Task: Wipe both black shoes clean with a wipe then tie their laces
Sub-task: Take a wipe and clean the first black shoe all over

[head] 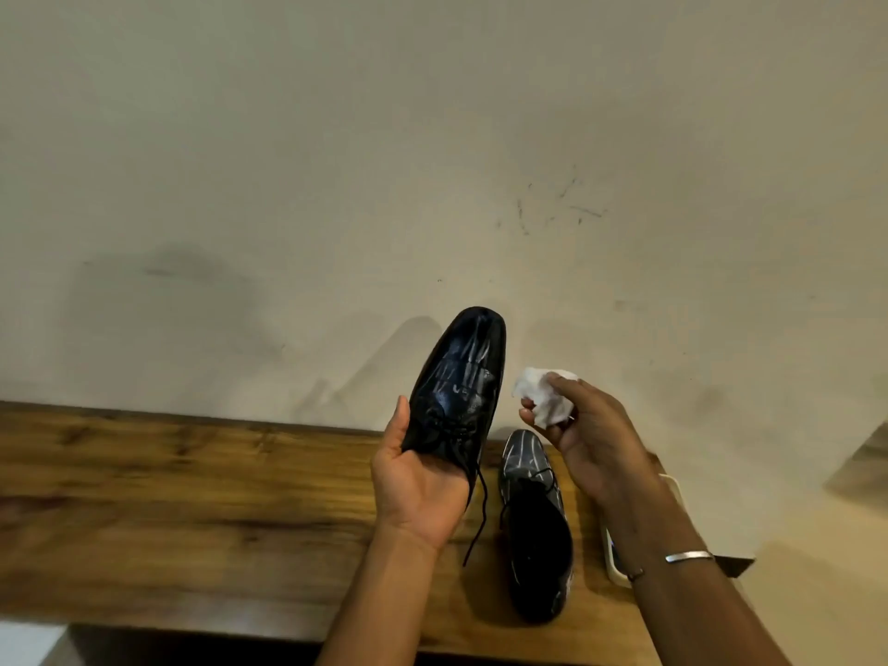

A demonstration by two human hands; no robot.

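My left hand (417, 487) holds one black shoe (463, 377) by its heel end, lifted above the wooden table (192, 511) with the toe pointing away at the wall. Its untied laces (480, 511) dangle down past my palm. White streaks mark the shoe's upper. My right hand (591, 439) is closed around a crumpled white wipe (543, 391), just right of the held shoe and not touching it. The second black shoe (536, 531) lies on the table below my right hand, also streaked white, its laces loose.
A white flat object (612, 555) lies on the table behind my right forearm, mostly hidden. A marked cream wall (432, 161) rises right behind the table. The table's right end is near my right wrist, which wears a silver bracelet (689, 556).
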